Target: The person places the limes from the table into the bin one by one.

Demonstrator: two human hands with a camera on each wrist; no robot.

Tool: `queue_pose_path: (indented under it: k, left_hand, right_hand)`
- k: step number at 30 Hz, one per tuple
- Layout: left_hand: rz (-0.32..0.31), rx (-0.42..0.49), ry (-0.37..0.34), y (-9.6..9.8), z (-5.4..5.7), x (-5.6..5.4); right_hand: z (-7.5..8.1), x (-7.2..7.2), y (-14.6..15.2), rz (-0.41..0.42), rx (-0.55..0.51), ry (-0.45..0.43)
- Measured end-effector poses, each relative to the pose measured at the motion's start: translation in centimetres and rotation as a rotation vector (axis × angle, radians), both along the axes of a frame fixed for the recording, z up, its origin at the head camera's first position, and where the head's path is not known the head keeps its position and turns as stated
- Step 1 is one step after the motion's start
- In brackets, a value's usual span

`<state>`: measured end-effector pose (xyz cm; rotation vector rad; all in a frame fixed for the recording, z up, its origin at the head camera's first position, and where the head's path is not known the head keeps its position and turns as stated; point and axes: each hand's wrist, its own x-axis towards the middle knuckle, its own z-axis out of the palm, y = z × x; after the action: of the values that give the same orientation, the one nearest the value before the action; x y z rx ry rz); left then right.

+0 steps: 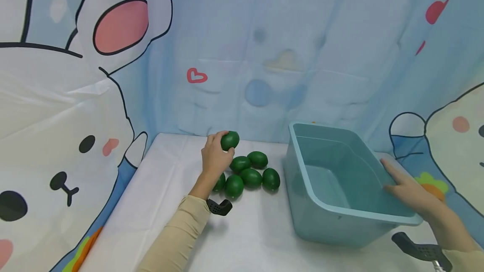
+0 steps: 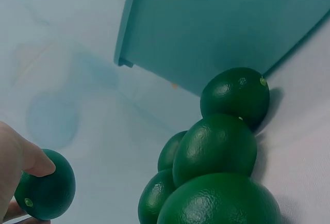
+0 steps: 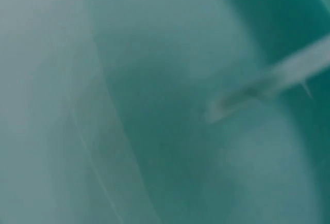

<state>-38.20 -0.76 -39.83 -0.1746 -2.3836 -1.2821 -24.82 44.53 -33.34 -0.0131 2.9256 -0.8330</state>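
My left hand (image 1: pixel 215 156) pinches a dark green avocado (image 1: pixel 230 141) between thumb and fingers, raised above a group of several similar avocados (image 1: pixel 251 178) on the white-covered table. In the left wrist view the held avocado (image 2: pixel 51 188) is at the lower left, apart from the grouped ones (image 2: pixel 214 149). To the right stands a light teal plastic bin (image 1: pixel 321 217), and no avocado shows inside it. My right hand (image 1: pixel 412 192) grips the bin's right rim, with the thumb on the inner side. The right wrist view is blurred and mostly teal.
The table (image 1: pixel 159 188) is covered in white cloth. A blue printed curtain (image 1: pixel 227 32) hangs behind it, and a cartoon-printed sheet (image 1: pixel 56 137) stands along the left. The bin's tall side wall rises right beside the avocado group.
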Motion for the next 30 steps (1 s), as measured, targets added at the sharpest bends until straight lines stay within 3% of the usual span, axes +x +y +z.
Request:
queue_pose_path:
  k: [6, 30]
  left_hand:
    - [-0.030, -0.014, 0.004, 0.2, 0.7, 0.5]
    - [-0.112, 0.001, 0.196, 1.3, 3.9, 3.1]
  right_hand:
    - [0.0, 0.0, -0.2, -0.015, 0.016, -0.015]
    - [0.0, -0.2, -1.2, 0.009, 0.045, 0.026]
